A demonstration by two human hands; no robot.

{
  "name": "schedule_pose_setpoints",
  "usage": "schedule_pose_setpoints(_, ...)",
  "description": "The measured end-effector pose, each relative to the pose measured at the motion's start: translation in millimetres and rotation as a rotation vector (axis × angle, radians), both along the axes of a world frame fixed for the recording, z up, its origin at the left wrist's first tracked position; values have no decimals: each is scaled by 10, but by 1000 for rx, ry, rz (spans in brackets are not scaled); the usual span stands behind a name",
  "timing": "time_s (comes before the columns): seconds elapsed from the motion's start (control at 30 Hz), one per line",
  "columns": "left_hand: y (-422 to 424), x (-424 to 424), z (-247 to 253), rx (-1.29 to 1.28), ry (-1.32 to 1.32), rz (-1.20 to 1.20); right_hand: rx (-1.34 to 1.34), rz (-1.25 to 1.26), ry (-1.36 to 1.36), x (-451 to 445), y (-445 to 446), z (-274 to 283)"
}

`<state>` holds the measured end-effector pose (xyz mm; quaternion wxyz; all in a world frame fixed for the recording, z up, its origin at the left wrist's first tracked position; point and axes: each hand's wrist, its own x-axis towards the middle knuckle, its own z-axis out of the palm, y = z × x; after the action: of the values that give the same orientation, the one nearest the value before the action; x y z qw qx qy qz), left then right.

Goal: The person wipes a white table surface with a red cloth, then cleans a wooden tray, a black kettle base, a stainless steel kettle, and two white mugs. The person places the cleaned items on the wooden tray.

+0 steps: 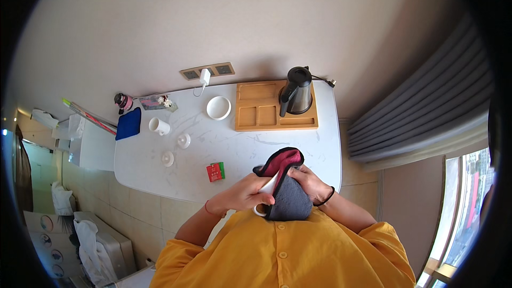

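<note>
Close to my chest, my left hand (251,192) grips a white cup (270,186), whose rounded handle shows below the thumb. A cloth (291,196), grey on one side and dark pink on the other with a black border, wraps over much of the cup and hides it. My right hand (311,184) pinches the cloth from the right side. Left of my hands, a red packet (214,172) overlaps a green packet (223,170) on the white table (188,184). Another white mug (159,126) and two white lids, one nearer (167,159) and one farther (183,141), lie further left.
A wooden tray (248,125) with compartments holds an electric kettle (298,92) at the back right. Beside it stands a white bowl (219,108). A folded blue cloth (129,125) and a pink-and-black object (123,103) sit at the left end. A charger (204,77) fills one wall socket.
</note>
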<state>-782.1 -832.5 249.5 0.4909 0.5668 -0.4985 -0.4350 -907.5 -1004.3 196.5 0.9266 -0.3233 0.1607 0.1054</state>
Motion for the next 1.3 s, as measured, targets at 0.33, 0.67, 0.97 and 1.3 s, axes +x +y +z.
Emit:
schedule_pose_setpoints(0.33,-194,-220,-114,-13,789,600,307,-300,-148,-183,-94,-71)
schedule_pose_setpoints(0.67,-184,-280,52,-53,481,481,-1215,-224,-652,-57,-337,465)
schedule_pose_setpoints(0.97,-439,-347,-63,-75,1321,527,51,-510,-255,186,-118,40)
schedule_pose_setpoints(1.3,-594,-1,-534,-195,-134,1031,112,-332,-3,179,582,-271)
